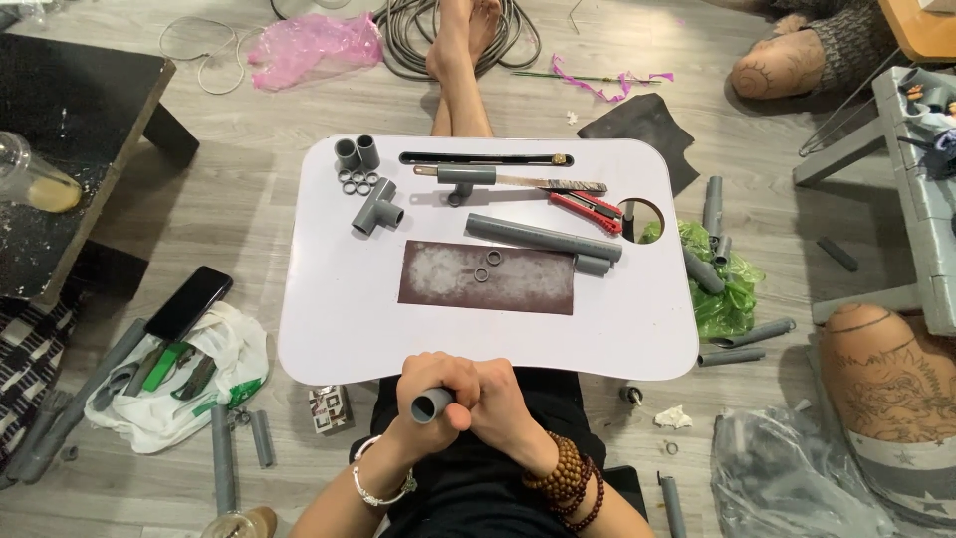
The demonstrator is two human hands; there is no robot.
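Below, both hands (463, 391) clasp a grey pipe (432, 405) at the white table (329, 329) (wood floor (249, 149) littered).

Bare tabletop (349, 329) before sandpaper (488, 278)

White lap table (329, 329) with sandpaper sheet (518, 284), pipes (543, 237)

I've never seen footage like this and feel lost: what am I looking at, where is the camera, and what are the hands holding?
No machine here: a person sits on the floor, and a camera on their head looks down. Both hands, left and right, grip a short grey pipe at the near edge of a white lap table. On the table lie sandpaper with two rings on it, a long pipe, a saw, a red cutter and a tee fitting. More pipes lie on the floor.
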